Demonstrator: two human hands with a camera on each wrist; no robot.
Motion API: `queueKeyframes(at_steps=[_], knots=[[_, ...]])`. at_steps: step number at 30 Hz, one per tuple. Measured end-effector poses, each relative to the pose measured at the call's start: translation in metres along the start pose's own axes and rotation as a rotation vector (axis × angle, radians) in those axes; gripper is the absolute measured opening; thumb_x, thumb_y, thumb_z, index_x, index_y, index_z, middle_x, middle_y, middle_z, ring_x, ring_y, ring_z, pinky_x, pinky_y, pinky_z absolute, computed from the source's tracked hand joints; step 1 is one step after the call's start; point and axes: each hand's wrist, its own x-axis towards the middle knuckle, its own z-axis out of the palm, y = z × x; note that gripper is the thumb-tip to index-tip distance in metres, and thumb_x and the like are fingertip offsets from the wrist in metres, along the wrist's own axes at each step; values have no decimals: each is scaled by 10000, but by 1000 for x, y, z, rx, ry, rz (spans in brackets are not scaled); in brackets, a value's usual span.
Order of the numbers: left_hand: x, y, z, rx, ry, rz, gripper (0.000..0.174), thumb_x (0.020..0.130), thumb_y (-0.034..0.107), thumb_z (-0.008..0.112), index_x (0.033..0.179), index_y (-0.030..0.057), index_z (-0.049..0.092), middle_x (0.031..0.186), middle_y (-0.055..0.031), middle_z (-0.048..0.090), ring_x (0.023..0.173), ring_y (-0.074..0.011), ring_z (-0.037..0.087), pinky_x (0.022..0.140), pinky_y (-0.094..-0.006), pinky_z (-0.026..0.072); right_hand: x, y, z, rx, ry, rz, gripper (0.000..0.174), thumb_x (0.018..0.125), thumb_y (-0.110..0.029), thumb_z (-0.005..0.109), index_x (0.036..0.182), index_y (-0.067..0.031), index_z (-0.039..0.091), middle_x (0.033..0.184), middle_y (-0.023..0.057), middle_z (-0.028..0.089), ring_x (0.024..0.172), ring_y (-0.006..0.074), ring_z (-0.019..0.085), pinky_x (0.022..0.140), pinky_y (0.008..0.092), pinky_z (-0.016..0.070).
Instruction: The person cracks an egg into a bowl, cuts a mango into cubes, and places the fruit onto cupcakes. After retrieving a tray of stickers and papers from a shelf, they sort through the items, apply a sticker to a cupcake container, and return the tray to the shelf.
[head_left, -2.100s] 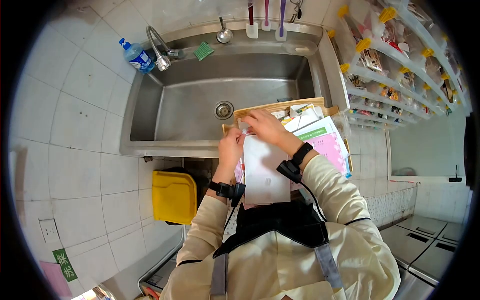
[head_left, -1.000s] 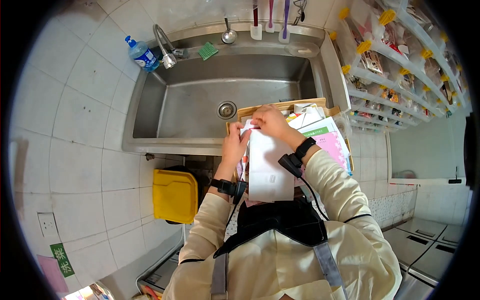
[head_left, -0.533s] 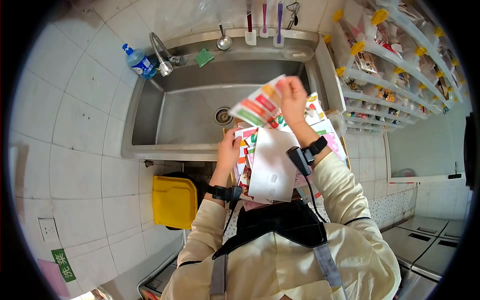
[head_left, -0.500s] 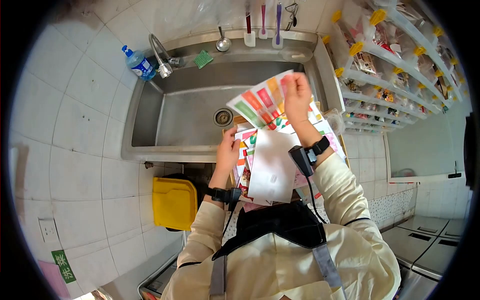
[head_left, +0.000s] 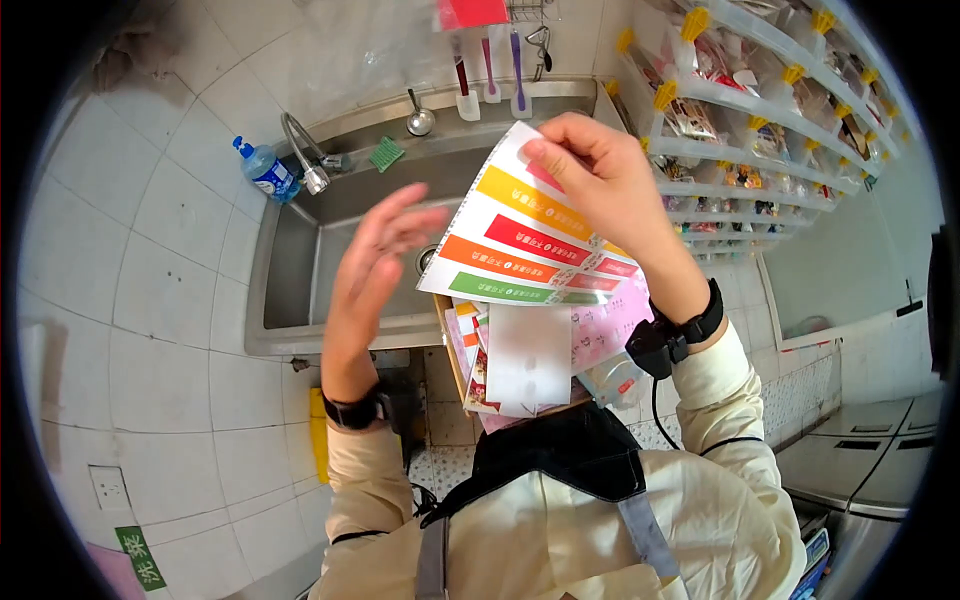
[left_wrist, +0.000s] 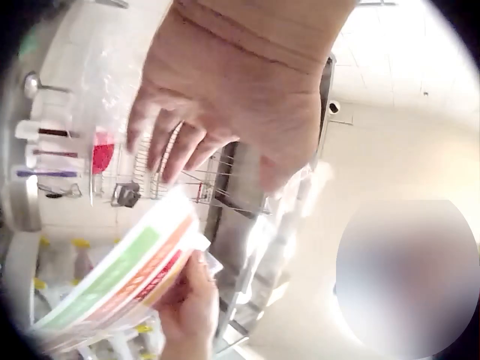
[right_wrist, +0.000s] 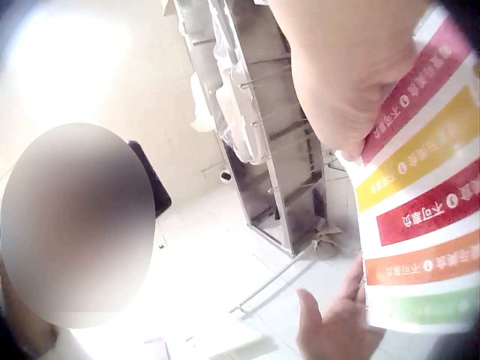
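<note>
My right hand (head_left: 612, 175) pinches the upper right edge of a sheet of printed labels (head_left: 520, 225), thumb on its front face. The sheet is white with green, orange, red and yellow bands of small print, and it is held up over the wooden tray and the sink's front edge. To its left my left hand (head_left: 375, 260) is raised with fingers spread loosely, holding nothing. In the left wrist view that hand (left_wrist: 232, 97) hangs above the sheet (left_wrist: 124, 274). In the right wrist view its fingertips overlap the sheet's lower edge (right_wrist: 390, 328).
Below the sheet, a white paper (head_left: 530, 360), a pink sheet (head_left: 618, 325) and several printed papers lie in a wooden tray (head_left: 452, 345). Behind are the steel sink (head_left: 275, 320), a faucet (head_left: 312, 175) and a soap bottle (head_left: 268, 175). Clear drawers (head_left: 720, 160) line the right side.
From the top of the white paper, my right hand has lifted the label sheet up and closer to the head camera. My left hand has left the tray's edge and risen.
</note>
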Motion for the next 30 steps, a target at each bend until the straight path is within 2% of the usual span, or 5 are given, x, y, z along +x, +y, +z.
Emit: queueKeyframes(at_steps=[5,8,16,22,30], knots=[[11,-4,45,62,-72,-399,311,890,112,542,1163,-27,489,1038,-56,599,899,-76,548,774,-229,461,-24,1,8,50,-12,-3,159,802,-147,632,887,-14,613,673,67,588,605,177,554,584,286,442],[6,-19,70,-163,55,-352,271,896,168,546,1094,-16,527,959,-54,627,823,-82,571,730,-239,474,-36,2,6,-479,392,-467,195,742,-128,669,915,-56,615,799,57,587,750,253,556,692,342,435],[-10,-44,99,-319,235,-497,269,901,204,546,1028,-32,570,903,-51,627,755,-74,566,691,-213,464,-121,15,12,-471,103,-300,221,720,-158,685,904,-78,592,911,54,549,841,238,525,717,352,412],[-27,-39,95,-67,-120,-456,390,854,60,536,1220,-26,434,1135,-95,534,1024,-129,493,828,-256,429,-131,13,7,-512,150,-290,218,715,-161,686,898,-82,599,898,46,550,824,234,533,715,343,416],[-25,-30,108,284,-63,-280,315,825,35,547,1135,14,489,931,-128,629,814,-197,632,688,-308,497,-136,11,29,-468,146,-314,288,667,-167,713,904,-54,594,883,76,543,789,252,526,670,330,455]])
